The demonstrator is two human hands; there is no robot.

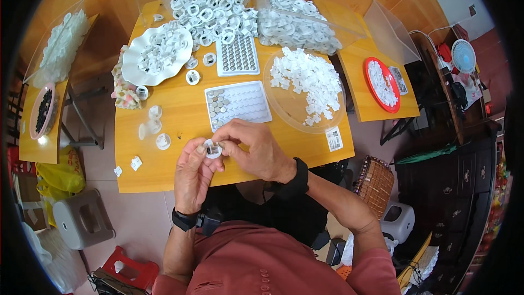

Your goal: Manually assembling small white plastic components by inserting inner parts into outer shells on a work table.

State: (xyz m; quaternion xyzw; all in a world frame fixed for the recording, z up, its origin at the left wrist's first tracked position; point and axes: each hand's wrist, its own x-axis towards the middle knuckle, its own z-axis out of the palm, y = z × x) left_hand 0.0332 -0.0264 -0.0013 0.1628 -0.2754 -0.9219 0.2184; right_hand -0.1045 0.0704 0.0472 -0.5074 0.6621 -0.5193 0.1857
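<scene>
Near the table's front edge, my left hand (194,170) pinches a small round white plastic casing (213,149) with a dark square part in its middle. The fingertips of my right hand (254,147) press on the same casing from the right, and whatever lies under them is hidden. Just beyond my hands is a white blister tray (256,101), with silvery button cells (218,104) in its left part. Behind it stands a fuller tray (238,72) of button cells. A few loose round casings (163,141) lie to the left of my hands.
A scalloped white dish (131,63) holds white parts. Heaps of round casings (204,3) and bagged parts (297,27) stand at the back. A clear round lid (278,106) carries small white pieces. To the right, a red plate (392,106) sits on another table.
</scene>
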